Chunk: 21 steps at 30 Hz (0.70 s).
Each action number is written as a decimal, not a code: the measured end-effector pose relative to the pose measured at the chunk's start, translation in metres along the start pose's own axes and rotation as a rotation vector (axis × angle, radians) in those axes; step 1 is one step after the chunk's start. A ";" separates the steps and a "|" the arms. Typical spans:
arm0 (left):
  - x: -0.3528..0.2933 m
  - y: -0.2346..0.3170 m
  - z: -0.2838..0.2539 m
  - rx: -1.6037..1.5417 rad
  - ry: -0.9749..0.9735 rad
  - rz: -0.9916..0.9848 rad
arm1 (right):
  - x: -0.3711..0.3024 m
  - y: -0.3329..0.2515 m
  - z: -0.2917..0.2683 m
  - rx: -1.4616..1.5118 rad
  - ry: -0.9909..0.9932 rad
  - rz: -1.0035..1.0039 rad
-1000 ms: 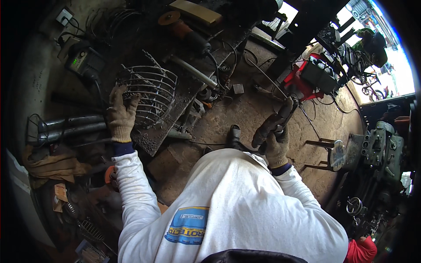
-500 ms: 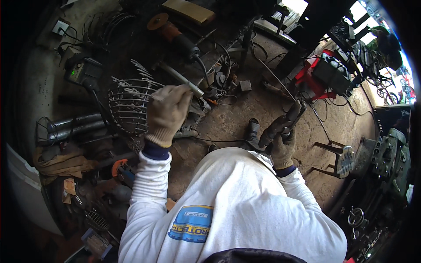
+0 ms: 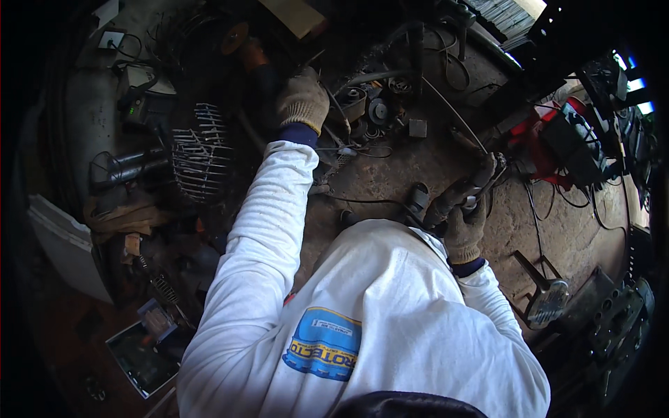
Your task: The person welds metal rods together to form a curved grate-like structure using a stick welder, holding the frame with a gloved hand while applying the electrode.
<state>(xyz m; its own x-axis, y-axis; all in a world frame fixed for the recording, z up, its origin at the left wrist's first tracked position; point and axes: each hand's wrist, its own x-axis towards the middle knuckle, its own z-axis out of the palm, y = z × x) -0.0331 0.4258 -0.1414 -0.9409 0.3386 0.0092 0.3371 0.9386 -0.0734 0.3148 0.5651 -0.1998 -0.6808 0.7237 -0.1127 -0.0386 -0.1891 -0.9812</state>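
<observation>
Rust-brown steel forms the tabletop [image 3: 418,167], which carries scrap parts, cables and tools on every side. The left hand [image 3: 302,101], in a tan work glove, reaches far forward and closes around the dark handle of an angle grinder [image 3: 252,59] with an orange body and a disc at its far end; the grinder lies at the far edge of the tabletop, beside loose cables. The right hand [image 3: 465,228], also gloved, is wrapped around the grip of a welding torch [image 3: 456,195], held near the body with its tip pointing toward the centre of the tabletop. A wire grille [image 3: 201,153] sits at the left, just beside the extended left sleeve. A red welding machine [image 3: 557,143] stands at the right, and a hammer [image 3: 543,292] lies near the right elbow. Probable hazards: the grinder's cable may snag on the small round parts [image 3: 376,104] beside it if the tool is dragged; the long reach weakens the grip, so the grinder could slip; the torch, if left unwatched, could touch the sleeve or the trailing leads.
</observation>
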 end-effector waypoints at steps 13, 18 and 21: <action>-0.002 -0.009 -0.006 -0.210 -0.022 -0.054 | 0.052 -0.012 -0.019 0.027 -0.133 -0.004; -0.009 -0.003 -0.018 -0.154 -0.034 -0.100 | 0.053 -0.009 -0.026 0.040 -0.153 0.075; -0.006 -0.009 -0.009 -0.130 0.000 -0.104 | 0.052 -0.008 -0.025 0.060 -0.144 0.072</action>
<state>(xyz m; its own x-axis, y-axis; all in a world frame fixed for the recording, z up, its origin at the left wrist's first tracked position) -0.0298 0.4162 -0.1322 -0.9709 0.2391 0.0105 0.2393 0.9692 0.0576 0.2986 0.6207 -0.2019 -0.7809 0.6052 -0.1546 -0.0265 -0.2793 -0.9598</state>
